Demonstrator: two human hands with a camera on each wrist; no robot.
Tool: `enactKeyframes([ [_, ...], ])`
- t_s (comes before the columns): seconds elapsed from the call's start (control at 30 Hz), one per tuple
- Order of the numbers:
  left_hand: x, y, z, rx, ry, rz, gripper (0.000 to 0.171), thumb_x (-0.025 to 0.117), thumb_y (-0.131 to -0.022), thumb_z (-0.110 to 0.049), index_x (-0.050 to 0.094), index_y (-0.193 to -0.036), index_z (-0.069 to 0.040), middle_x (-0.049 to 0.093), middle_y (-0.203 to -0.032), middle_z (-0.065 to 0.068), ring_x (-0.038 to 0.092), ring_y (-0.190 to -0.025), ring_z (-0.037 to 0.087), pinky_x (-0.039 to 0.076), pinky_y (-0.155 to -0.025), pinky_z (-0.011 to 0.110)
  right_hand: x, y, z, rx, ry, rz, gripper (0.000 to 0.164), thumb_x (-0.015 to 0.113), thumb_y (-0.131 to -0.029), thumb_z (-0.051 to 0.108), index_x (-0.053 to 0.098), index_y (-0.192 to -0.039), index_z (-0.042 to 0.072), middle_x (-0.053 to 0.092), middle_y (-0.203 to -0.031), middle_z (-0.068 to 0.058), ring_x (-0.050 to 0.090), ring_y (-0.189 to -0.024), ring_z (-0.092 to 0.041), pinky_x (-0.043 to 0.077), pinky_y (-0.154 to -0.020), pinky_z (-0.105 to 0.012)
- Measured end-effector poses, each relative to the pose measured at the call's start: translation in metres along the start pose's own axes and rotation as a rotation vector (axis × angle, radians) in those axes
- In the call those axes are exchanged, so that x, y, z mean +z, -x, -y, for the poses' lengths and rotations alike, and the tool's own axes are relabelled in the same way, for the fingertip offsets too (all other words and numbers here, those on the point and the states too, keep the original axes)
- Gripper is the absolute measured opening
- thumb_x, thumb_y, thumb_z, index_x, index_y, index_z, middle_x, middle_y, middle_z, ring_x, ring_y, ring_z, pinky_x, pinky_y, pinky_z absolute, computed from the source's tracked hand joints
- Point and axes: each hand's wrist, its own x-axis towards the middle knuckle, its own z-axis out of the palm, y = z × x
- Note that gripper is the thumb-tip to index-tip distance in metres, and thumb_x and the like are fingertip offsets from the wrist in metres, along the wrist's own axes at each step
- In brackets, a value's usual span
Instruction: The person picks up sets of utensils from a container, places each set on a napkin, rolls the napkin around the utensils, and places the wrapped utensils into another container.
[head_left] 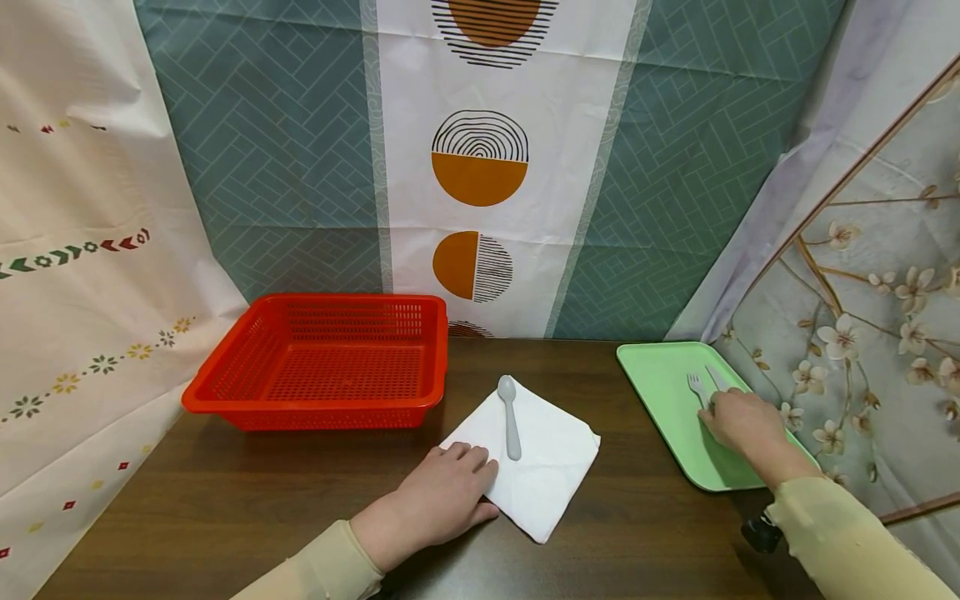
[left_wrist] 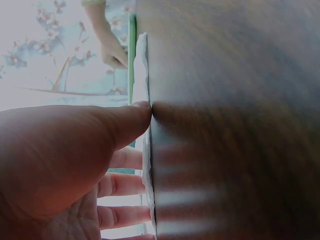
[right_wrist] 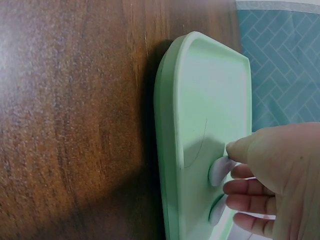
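We see two bare hands at work over a brown desk (head_left: 285,508). The left hand (head_left: 442,500) lies low at the left side of a white napkin (head_left: 551,450), its fingers spread and fairly straight, the fingertips resting on the cloth and the thumb reaching down at its near edge. On that napkin we find a grey spoon (head_left: 513,433), handle towards the person and bowl at the far corner.

Well to the right, the right hand (head_left: 746,421) bends over a green tray (head_left: 660,383). There we make out a fork (head_left: 696,383) and, just beside it, a knife (head_left: 717,377), tines and blade pointing away from the person. The thumb and forefinger meet the handle of the fork, but we cannot tell whether they pinch it; the other fingers hang near the knife's handle, slightly apart.

Behind the left hand we see a red basket (head_left: 300,407) with slotted walls, and at the back a patterned curtain (head_left: 292,125).
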Motion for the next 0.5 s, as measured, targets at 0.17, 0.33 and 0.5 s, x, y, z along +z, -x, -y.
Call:
enactKeyframes([
  [0.17,0.0015,-0.0003,-0.0002,-0.004,0.001,0.002,0.049,0.077,-0.102,-0.052,0.071,-0.133,-0.014,0.067,-0.127,0.002,0.064,-0.117,0.027,0.056,-0.091,0.045,-0.0002,-0.0018,-0.0005,0.034,-0.024,0.027,0.029,0.068,-0.107,0.027,0.066,-0.095,0.001,0.065,-0.091,-0.020,0.066,-0.083,-0.046,0.053,-0.069,-0.060],
  [0.33,0.0013,-0.0004,0.0003,0.000,-0.001,-0.008,0.047,0.077,-0.101,-0.052,0.071,-0.129,-0.015,0.067,-0.124,0.001,0.064,-0.115,0.027,0.056,-0.089,0.045,-0.0025,-0.0012,0.0022,0.074,-0.053,0.055,0.030,0.066,-0.108,0.027,0.060,-0.085,0.008,0.063,-0.082,-0.013,0.062,-0.074,-0.035,0.051,-0.066,-0.055],
  [0.5,0.0013,-0.0003,0.0004,0.002,-0.004,-0.008,0.047,0.077,-0.101,-0.052,0.071,-0.129,-0.015,0.067,-0.124,0.001,0.064,-0.115,0.026,0.056,-0.089,0.044,-0.0017,-0.0003,0.0053,0.083,-0.060,0.048,0.033,0.063,-0.108,0.026,0.055,-0.079,0.012,0.059,-0.076,-0.009,0.058,-0.070,-0.029,0.049,-0.064,-0.053],
])
